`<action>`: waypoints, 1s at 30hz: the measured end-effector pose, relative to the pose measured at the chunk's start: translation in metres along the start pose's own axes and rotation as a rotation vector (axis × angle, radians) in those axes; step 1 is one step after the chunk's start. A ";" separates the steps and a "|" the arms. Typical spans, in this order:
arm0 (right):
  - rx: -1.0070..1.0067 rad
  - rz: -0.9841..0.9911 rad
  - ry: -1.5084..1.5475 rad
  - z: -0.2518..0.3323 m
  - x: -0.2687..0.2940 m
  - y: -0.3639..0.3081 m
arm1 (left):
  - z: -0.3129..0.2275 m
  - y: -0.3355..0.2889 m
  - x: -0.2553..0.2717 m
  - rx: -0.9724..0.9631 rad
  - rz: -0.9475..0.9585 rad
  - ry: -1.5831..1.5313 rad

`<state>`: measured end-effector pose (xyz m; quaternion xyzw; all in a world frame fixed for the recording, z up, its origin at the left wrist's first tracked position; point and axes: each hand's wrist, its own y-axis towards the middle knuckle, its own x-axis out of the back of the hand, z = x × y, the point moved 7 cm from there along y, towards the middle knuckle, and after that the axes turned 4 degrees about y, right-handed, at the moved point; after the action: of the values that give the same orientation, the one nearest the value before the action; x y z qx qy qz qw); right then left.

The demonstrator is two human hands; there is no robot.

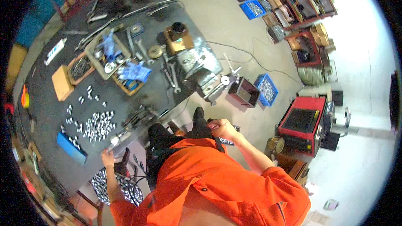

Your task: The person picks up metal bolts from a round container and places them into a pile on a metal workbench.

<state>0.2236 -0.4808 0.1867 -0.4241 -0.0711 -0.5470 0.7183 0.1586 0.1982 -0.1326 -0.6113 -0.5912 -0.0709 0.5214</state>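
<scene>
My left hand [107,158] is at the near edge of the dark workbench [138,75], fingers curled; I cannot make out what is in them. Just beyond it lies a pale, shiny metal piece [114,140], close to the fingertips. A heap of small silvery metal parts [99,126] is spread on the bench, with a long blue box [72,148] to its left. Over my thigh, my right hand [225,129] is closed, and what it may hold is hidden. Below the bench edge, a container of many silvery parts [109,186] sits near my left forearm.
Wrenches [169,73], a tray with blue gloves [108,54] and a cardboard box [63,83] occupy the bench. A vise-like metal fixture [209,81] stands at its right corner. On the floor are a blue crate of parts [266,90] and a red machine [302,125]; cables trail behind.
</scene>
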 end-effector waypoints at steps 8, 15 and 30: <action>-0.251 -0.028 0.040 -0.265 0.055 -0.051 | -0.225 -0.106 -0.023 0.187 0.061 -0.541; -0.328 -0.164 0.122 -0.404 0.105 -0.060 | -0.440 -0.185 -0.101 -0.077 0.378 -0.286; -0.698 -0.074 0.814 -0.532 0.136 -0.122 | -0.609 -0.217 -0.242 -0.075 0.567 -0.098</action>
<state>-0.0187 -0.9505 -0.0069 -0.3884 0.3843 -0.6834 0.4841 0.2375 -0.4504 0.0895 -0.7737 -0.4182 0.0852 0.4682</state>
